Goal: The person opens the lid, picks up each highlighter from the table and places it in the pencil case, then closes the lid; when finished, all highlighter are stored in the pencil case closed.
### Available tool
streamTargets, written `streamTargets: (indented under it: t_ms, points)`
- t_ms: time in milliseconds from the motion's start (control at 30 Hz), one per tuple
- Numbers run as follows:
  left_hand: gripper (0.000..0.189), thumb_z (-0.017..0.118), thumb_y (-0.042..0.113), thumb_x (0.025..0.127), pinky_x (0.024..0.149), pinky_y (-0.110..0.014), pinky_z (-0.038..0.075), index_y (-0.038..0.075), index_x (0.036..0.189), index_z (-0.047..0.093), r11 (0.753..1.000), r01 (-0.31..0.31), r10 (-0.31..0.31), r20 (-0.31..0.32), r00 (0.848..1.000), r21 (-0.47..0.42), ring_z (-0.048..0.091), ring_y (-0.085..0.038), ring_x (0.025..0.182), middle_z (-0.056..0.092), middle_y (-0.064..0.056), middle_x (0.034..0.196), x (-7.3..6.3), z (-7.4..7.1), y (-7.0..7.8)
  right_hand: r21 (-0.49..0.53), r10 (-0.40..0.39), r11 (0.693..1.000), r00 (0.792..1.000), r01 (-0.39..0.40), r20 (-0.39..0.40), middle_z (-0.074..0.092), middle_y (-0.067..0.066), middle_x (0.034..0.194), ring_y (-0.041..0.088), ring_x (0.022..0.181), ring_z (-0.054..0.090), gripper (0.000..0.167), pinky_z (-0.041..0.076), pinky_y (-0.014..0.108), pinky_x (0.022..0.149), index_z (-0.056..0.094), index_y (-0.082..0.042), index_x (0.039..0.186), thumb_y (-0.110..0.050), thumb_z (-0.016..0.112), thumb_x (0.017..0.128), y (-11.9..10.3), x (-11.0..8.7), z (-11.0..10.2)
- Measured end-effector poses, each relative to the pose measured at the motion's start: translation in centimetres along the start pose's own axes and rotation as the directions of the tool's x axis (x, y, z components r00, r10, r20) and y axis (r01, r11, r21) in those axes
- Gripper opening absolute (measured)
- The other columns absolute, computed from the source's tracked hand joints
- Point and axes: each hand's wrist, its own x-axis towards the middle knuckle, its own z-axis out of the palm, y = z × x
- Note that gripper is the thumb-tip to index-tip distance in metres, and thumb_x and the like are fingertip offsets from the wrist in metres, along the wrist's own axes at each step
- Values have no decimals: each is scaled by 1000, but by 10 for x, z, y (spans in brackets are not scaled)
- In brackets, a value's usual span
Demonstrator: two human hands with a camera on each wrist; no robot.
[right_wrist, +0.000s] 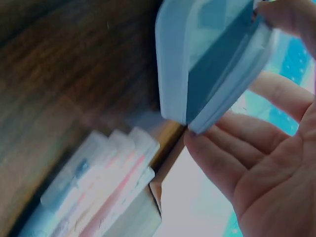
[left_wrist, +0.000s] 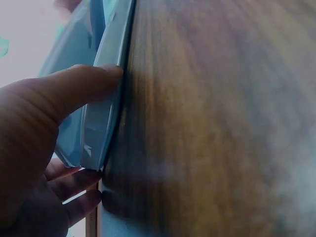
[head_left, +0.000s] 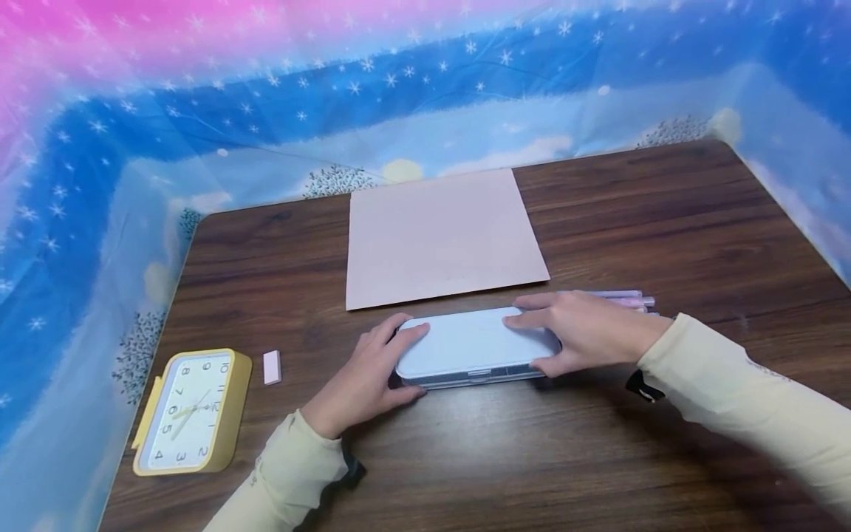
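Here pencil case (head_left: pixel 468 346) flat, long axis left-right across table (head_left: pixel 665 222).

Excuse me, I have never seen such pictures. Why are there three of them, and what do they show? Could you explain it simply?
There is no machine here, only a person with three small cameras. The large picture comes from a camera on the head, looking down at a brown wooden table. The other two come from cameras on the wrists, so they show the same scene very close and tilted.

The left hand and the right hand grip the two ends of a pale blue pencil case, which lies flat on the table with its lid down. In the left wrist view the thumb presses on the case's edge.

Behind the case lies a pink sheet of paper. Some pastel pens lie beside the right hand. At the left are a yellow clock and a small pink eraser.
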Motion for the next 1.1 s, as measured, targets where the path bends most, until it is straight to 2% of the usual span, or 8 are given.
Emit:
streamTargets:
  t_ms: [200, 367, 467, 600, 733, 833, 933, 1100]
  points:
    - [95, 86, 31, 75, 107, -49, 36, 17, 153, 33, 991, 98, -98, 7, 995, -91, 44, -24, 133, 40, -10, 150, 0, -1, 0, 122, -58, 990, 996, 66, -68, 65, 0, 128, 14, 111, 65, 42, 53, 37, 87, 67, -18, 127, -34, 70, 89, 13, -4, -7]
    - [110, 90, 33, 71, 111, -48, 28, 12, 155, 22, 972, 180, -184, -14, 983, -150, 41, -24, 138, 41, -10, 152, 0, 2, 2, 283, 22, 959, 996, 5, -91, 66, -13, 113, 2, 87, 62, 26, 52, 31, 79, 67, -25, 119, -32, 66, 94, 23, -4, -15]
    - [118, 90, 37, 68, 110, -46, 26, 11, 156, 15, 965, 210, -217, -24, 976, -154, 45, -26, 133, 47, -12, 147, -1, 3, 3, 398, 131, 913, 987, -85, -90, 68, -10, 101, 7, 75, 63, 17, 52, 29, 72, 67, -27, 114, -30, 62, 97, 29, -1, -19]
    - [127, 92, 39, 65, 108, -44, 24, 13, 156, 8, 958, 230, -239, -37, 970, -169, 48, -25, 124, 54, -10, 138, -2, 5, 4, 513, 264, 842, 956, -165, -125, 67, -2, 94, 14, 79, 64, 12, 53, 29, 71, 65, -21, 108, -27, 59, 99, 33, 9, -23]
    - [134, 92, 40, 64, 107, -45, 26, 17, 158, 0, 955, 236, -246, -39, 968, -178, 48, -23, 123, 55, -7, 137, -2, 7, 5, 628, 375, 751, 915, -206, -148, 64, 5, 100, 19, 87, 65, 13, 57, 34, 73, 62, -15, 107, -25, 58, 100, 36, 18, -23]
    - [137, 92, 40, 64, 104, -44, 28, 17, 159, -4, 958, 228, -238, -38, 970, -173, 47, -22, 119, 54, -5, 136, -2, 7, 6, 687, 416, 695, 898, -213, -142, 62, 11, 103, 22, 89, 65, 14, 58, 36, 72, 62, -10, 108, -22, 57, 101, 39, 22, -22]
    - [138, 92, 41, 64, 101, -42, 29, 16, 159, -5, 961, 219, -228, -37, 973, -170, 45, -21, 115, 52, -4, 134, -2, 7, 7, 699, 433, 679, 891, -224, -135, 61, 12, 104, 24, 89, 66, 15, 58, 35, 71, 62, -9, 109, -19, 56, 101, 42, 25, -22]
    - [138, 92, 40, 65, 100, -42, 30, 12, 159, -6, 963, 216, -223, -30, 974, -160, 44, -21, 113, 50, -5, 134, -3, 7, 7, 689, 434, 686, 892, -234, -129, 62, 12, 105, 23, 91, 66, 16, 59, 35, 71, 64, -10, 111, -20, 56, 101, 42, 27, -23]
